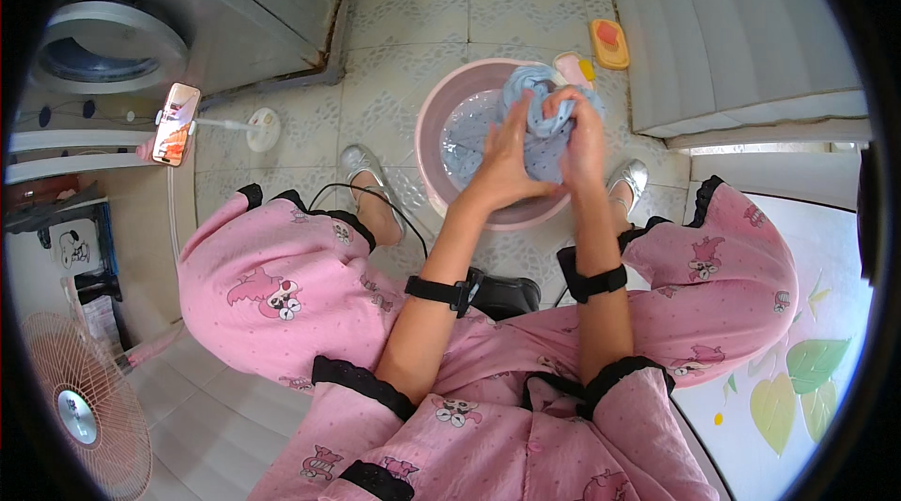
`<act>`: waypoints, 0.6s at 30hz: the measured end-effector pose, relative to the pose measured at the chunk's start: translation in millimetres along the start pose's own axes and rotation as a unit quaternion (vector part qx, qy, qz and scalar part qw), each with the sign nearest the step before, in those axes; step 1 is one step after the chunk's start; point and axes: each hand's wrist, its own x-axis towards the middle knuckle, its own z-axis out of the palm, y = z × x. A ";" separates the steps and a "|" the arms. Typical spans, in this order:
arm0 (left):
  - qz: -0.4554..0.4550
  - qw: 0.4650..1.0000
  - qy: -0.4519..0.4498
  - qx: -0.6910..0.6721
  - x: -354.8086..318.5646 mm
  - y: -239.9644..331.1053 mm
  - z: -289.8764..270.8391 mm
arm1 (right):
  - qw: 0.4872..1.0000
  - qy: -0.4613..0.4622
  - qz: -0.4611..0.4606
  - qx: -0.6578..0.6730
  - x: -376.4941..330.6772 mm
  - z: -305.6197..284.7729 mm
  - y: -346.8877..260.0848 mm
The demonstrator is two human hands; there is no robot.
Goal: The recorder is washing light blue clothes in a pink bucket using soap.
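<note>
A pink plastic basin (427,126) stands on the floor between my feet, with water in it. My left hand (507,163) and my right hand (584,149) are over its right half, both gripping a wet light blue cloth (530,83) with small dark dots. One part of the cloth is bunched up at my fingertips near the far rim. The rest hangs down between my palms into the basin. My right fingers curl over the bunched part, while my left thumb and fingers press it from the other side. A black strap circles each forearm.
Beyond the basin's right rim lie a small white, pink and yellow item (574,69) and an orange soap dish (610,43) with a reddish bar. A phone on a stand (175,126) is at left, near a washing machine (113,46) and a fan (84,407). White panels line the right.
</note>
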 end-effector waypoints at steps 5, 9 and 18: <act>0.003 0.999 0.039 -0.037 -6.1 -16.9 13.7 | 0.954 -0.030 0.121 0.273 -11.1 15.1 12.3; 0.012 0.995 0.098 0.029 3.1 -25.0 12.5 | 0.939 -0.106 0.125 0.303 -10.2 20.5 16.6; -0.070 0.984 0.150 0.064 -3.6 -58.5 30.3 | 0.895 0.006 -0.176 -0.411 -30.9 55.0 19.0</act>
